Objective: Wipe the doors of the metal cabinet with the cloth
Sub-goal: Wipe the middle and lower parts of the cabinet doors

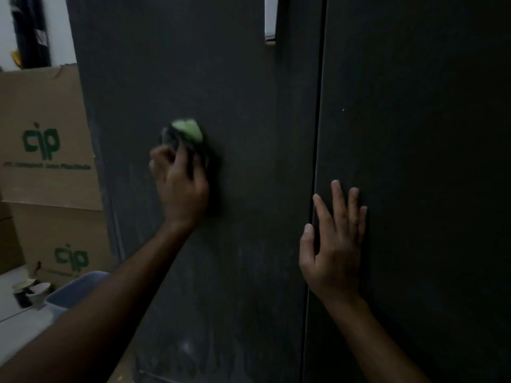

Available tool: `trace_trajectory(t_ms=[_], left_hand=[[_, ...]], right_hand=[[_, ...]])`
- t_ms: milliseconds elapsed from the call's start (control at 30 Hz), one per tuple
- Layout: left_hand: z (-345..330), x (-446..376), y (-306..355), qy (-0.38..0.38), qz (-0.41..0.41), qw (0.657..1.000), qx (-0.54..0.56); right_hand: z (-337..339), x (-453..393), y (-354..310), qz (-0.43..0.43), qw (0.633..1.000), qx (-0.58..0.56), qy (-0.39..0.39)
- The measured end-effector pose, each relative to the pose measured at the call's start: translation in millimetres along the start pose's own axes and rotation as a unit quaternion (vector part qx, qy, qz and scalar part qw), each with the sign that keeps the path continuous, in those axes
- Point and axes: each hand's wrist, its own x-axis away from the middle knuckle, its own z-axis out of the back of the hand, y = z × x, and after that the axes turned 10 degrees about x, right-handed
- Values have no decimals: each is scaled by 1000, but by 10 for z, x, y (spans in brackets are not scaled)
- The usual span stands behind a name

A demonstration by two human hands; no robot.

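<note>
A left hand (179, 181) is scrubbing a metal cabinet's left door (221, 78), fingers bunched around a cloth (188, 131).
The soft, light cloth is likely needing a firm wad-grip; the right hand (331, 244) is bracing the right door (414, 134), fingers spread flat.

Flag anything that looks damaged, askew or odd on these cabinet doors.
No damage shows. The left door carries pale dusty streaks, heaviest low down, while the right door looks cleaner. The left hand presses the green cloth to the streaked door; the right hand lies flat by the seam.

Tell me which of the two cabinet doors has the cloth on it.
The left door: the left hand presses the green cloth against it. The right door has only the bare right hand flat on it.
</note>
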Motion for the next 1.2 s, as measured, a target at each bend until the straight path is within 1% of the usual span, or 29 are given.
trace_trajectory(t_ms=[33, 67, 100, 167, 200, 233, 300, 367, 400, 433, 467, 500, 533, 567, 600, 633, 667, 700, 733, 767, 800, 833, 867, 900, 967, 1000, 1033, 1133, 1200], left_hand=[[-125, -103, 162, 19, 13, 1000, 14], [-221, -99, 313, 10, -28, 999, 21], [-277, 12, 392, -29, -107, 994, 21], [-199, 396, 359, -142, -270, 952, 25], [-71, 517, 226, -183, -316, 931, 23], [82, 556, 46, -204, -325, 923, 20], [341, 393, -338, -187, -242, 952, 30], [480, -1, -664, -80, -70, 993, -46], [497, -222, -760, -9, 50, 997, -63], [470, -373, -740, 46, 160, 984, -67], [425, -413, -660, 65, 206, 974, -69], [376, -341, -552, 51, 181, 980, -68], [339, -170, -466, 9, 106, 993, -49], [332, 72, -439, -61, -4, 998, -23], [368, 326, -467, -135, -118, 984, -4], [466, 504, -542, -194, -194, 962, -2], [561, 545, -697, -213, -230, 949, -17], [635, 468, -852, -206, -214, 954, -37], [681, 321, -990, -173, -148, 972, -60], [700, 117, -1097, -114, -41, 990, -66], [687, -149, -1166, -42, 76, 994, -62], [662, -408, -1202, 13, 174, 983, -52], [616, -638, -1174, 44, 217, 974, -47], [559, -787, -1125, 40, 205, 977, -42], [505, -824, -1052, -10, 84, 996, -35], [526, -694, -1069, -30, 49, 998, -27], [564, -477, -1112, -37, 57, 997, -22], [723, 327, -1140, -18, 211, 977, -7], [718, 291, -1070, 3, 280, 960, -8]], right_hand=[[-8, -2, -5, -1, 1000, 2, 2], [-17, -5, -16, -4, 1000, 5, 3], [-25, -5, -32, -7, 1000, 7, 3], [-37, -5, -59, -11, 1000, 12, 3], [-42, -2, -69, -12, 1000, 14, 0], [-47, -2, -75, -11, 1000, 18, -4], [-49, -4, -82, -13, 1000, 26, -6], [-54, -5, -82, -13, 999, 35, -5], [-57, -1, -88, -13, 999, 38, -6], [-63, -3, -96, -15, 999, 42, -8], [-69, -5, -104, -18, 999, 48, -12], [-76, -7, -120, -24, 998, 55, -15], [-87, -8, -142, -30, 997, 62, -17], [-101, -8, -160, -36, 997, 70, -18], [-115, -9, -168, -39, 996, 79, -19], [-123, -2, -169, -39, 995, 85, -20], [-130, 1, -159, -35, 995, 88, -19], [-135, 1, -140, -31, 995, 90, -19], [-136, 3, -124, -28, 995, 91, -22], [-139, 7, -117, -26, 995, 92, -24], [-143, 10, -117, -24, 995, 94, -23], [-143, 16, -118, -24, 995, 95, -23], [-147, 17, -121, -25, 995, 92, -23], [-147, 22, -121, -27, 996, 87, -23], [-163, 12, -128, -34, 996, 85, -20], [-164, 11, -136, -37, 995, 89, -23], [-160, 9, -157, -39, 995, 91, -23], [-138, 6, -179, -45, 995, 90, -18], [-148, 6, -183, -44, 995, 89, -9]])
